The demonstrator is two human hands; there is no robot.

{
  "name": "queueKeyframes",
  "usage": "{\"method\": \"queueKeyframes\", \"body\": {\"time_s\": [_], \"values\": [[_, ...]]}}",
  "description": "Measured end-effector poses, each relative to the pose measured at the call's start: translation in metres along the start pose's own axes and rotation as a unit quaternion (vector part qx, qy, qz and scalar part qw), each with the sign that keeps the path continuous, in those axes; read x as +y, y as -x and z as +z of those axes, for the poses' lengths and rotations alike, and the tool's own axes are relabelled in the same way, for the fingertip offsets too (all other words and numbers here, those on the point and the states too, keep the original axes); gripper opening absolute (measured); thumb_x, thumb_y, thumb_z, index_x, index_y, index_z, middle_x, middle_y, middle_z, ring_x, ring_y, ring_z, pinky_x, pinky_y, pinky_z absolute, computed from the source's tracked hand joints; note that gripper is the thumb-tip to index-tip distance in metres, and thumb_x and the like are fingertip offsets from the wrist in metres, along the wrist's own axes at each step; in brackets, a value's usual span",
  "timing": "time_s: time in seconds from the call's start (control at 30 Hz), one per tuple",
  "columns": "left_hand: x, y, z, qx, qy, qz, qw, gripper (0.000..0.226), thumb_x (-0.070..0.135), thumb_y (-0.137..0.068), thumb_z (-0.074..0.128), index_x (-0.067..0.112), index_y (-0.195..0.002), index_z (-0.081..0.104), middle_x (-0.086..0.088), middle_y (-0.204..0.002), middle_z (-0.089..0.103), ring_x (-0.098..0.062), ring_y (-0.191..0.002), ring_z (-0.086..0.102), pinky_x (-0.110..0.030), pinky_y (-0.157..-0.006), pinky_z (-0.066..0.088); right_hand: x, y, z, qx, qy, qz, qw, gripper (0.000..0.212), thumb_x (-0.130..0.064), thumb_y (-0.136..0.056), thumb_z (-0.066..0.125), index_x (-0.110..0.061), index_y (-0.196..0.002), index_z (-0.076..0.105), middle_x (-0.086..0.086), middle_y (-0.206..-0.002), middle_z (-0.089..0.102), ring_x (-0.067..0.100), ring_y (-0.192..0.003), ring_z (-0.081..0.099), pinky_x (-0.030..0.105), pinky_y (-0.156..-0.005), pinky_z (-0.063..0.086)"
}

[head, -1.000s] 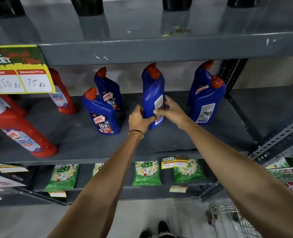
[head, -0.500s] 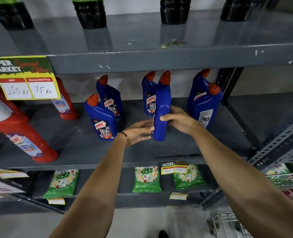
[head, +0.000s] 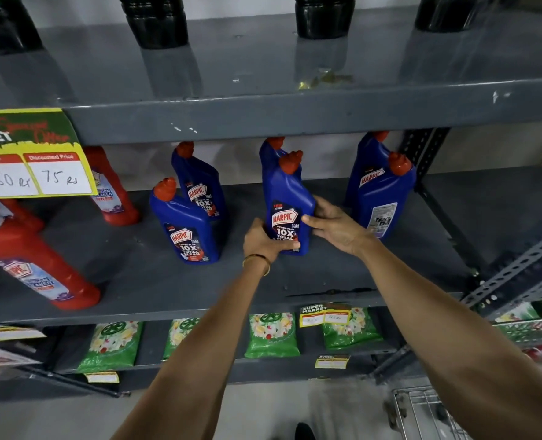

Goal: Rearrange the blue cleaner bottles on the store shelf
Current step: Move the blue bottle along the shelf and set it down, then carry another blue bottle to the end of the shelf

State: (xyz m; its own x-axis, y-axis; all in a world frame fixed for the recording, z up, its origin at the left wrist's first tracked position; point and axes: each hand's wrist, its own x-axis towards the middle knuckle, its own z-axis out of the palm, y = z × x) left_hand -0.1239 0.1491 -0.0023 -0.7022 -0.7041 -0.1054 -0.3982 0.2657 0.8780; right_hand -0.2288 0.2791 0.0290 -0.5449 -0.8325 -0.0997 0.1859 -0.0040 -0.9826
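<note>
Both hands, left hand and right hand, close fingers around the blue bottle; another bottle directly behind.

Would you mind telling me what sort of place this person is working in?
Most likely a supermarket aisle: a price tag marked "Super Market" hangs on grey metal shelving, blue cleaner bottles stand in rows, and a wire trolley waits below.

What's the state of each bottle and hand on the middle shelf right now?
Held blue bottle: upright, label forward, base on or just above the shelf.
Left hand: grip on its lower left.
Right hand: grip on its right side.
Blue bottle behind it: upright, mostly hidden.
Left blue pair: upright, labels forward.
Front right blue bottle: upright, back label showing.
Near red bottle: upright, untouched.
</note>
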Motion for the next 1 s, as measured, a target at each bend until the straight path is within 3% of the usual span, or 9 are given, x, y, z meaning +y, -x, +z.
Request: {"method": "queueKeyframes", "body": {"time_s": [0.17, 0.37, 0.47, 0.5, 0.6, 0.73, 0.8, 0.9, 1.0], "values": [[-0.006, -0.001, 0.014, 0.021, -0.019, -0.018, 0.999, 0.076, 0.023, -0.046, 0.09, 0.003, -0.106, 0.047, -0.016, -0.115, 0.06, -0.03, -0.1, 0.059, -0.037, -0.076, 0.049, 0.005, -0.005, 0.002, 0.006, 0.051, 0.012, 0.999, 0.057, 0.003, -0.088, 0.053, -0.017, -0.138, 0.037, 0.007, -0.128, 0.055, 0.016, -0.114, 0.056, 0.025, -0.084, 0.055], [-0.012, -0.001, 0.015, 0.031, -0.015, -0.029, 0.999, 0.07, 0.021, -0.053, 0.088, 0.001, -0.106, 0.045, -0.017, -0.117, 0.057, -0.032, -0.102, 0.058, -0.04, -0.081, 0.049, -0.002, -0.007, 0.0, -0.007, 0.109, 0.045, 0.993, 0.06, 0.001, -0.087, 0.055, -0.018, -0.14, 0.035, 0.011, -0.137, 0.051, 0.022, -0.125, 0.049, 0.039, -0.101, 0.046], [-0.018, 0.004, 0.018, 0.05, -0.009, -0.038, 0.998, 0.066, 0.02, -0.058, 0.085, 0.0, -0.107, 0.045, -0.018, -0.117, 0.058, -0.034, -0.103, 0.059, -0.045, -0.085, 0.051, -0.001, -0.002, 0.0, 0.013, 0.144, 0.058, 0.988, 0.063, 0.005, -0.082, 0.06, -0.015, -0.138, 0.038, 0.007, -0.13, 0.056, 0.021, -0.123, 0.051, 0.026, -0.089, 0.049], [-0.02, 0.008, 0.019, 0.064, 0.0, -0.046, 0.997, 0.064, 0.02, -0.06, 0.084, 0.0, -0.106, 0.046, -0.018, -0.116, 0.058, -0.034, -0.102, 0.059, -0.044, -0.086, 0.051, 0.001, 0.001, 0.0, 0.039, 0.155, 0.062, 0.985, 0.064, 0.004, -0.08, 0.062, -0.014, -0.137, 0.04, 0.006, -0.128, 0.057, 0.022, -0.125, 0.05, 0.024, -0.088, 0.049], [-0.029, 0.024, 0.023, 0.09, 0.053, -0.048, 0.993, 0.044, 0.016, -0.064, 0.082, 0.008, -0.091, 0.048, -0.018, -0.106, 0.062, -0.029, -0.09, 0.063, -0.039, -0.082, 0.052, 0.015, 0.01, 0.0, 0.194, 0.193, 0.069, 0.959, 0.059, -0.003, -0.079, 0.068, -0.006, -0.133, 0.044, 0.014, -0.137, 0.05, 0.027, -0.128, 0.045, 0.036, -0.1, 0.043], [-0.036, 0.045, 0.038, 0.034, 0.065, 0.005, 0.997, 0.031, 0.013, -0.067, 0.079, 0.014, -0.076, 0.049, -0.011, -0.083, 0.063, -0.02, -0.075, 0.059, -0.03, -0.073, 0.051, 0.031, 0.03, -0.011, 0.351, 0.209, 0.049, 0.911, 0.043, -0.014, -0.08, 0.069, -0.005, -0.12, 0.057, 0.016, -0.127, 0.057, 0.027, -0.114, 0.054, 0.035, -0.094, 0.045], [-0.031, 0.049, 0.049, -0.002, 0.054, 0.028, 0.998, 0.028, 0.014, -0.067, 0.08, 0.011, -0.082, 0.056, -0.006, -0.082, 0.059, -0.018, -0.076, 0.056, -0.031, -0.076, 0.051, 0.034, 0.042, -0.02, 0.4, 0.22, 0.055, 0.888, 0.04, -0.019, -0.08, 0.069, -0.007, -0.117, 0.058, 0.014, -0.123, 0.058, 0.027, -0.109, 0.056, 0.032, -0.088, 0.045], [-0.012, 0.048, 0.066, -0.046, 0.052, 0.035, 0.997, 0.042, 0.016, -0.069, 0.079, 0.002, -0.103, 0.06, -0.007, -0.095, 0.058, -0.02, -0.089, 0.056, -0.034, -0.086, 0.051, 0.034, 0.054, -0.042, 0.459, 0.231, 0.061, 0.856, 0.037, -0.019, -0.079, 0.069, -0.004, -0.111, 0.059, 0.016, -0.118, 0.061, 0.03, -0.106, 0.059, 0.031, -0.076, 0.046], [0.01, 0.039, 0.081, -0.084, 0.02, 0.049, 0.995, 0.055, 0.021, -0.07, 0.078, 0.002, -0.117, 0.056, -0.015, -0.116, 0.062, -0.028, -0.106, 0.058, -0.039, -0.094, 0.049, 0.026, 0.059, -0.067, 0.491, 0.179, 0.081, 0.849, 0.049, -0.02, -0.077, 0.071, -0.006, -0.119, 0.049, 0.016, -0.128, 0.054, 0.03, -0.112, 0.055, 0.038, -0.088, 0.047]]}}
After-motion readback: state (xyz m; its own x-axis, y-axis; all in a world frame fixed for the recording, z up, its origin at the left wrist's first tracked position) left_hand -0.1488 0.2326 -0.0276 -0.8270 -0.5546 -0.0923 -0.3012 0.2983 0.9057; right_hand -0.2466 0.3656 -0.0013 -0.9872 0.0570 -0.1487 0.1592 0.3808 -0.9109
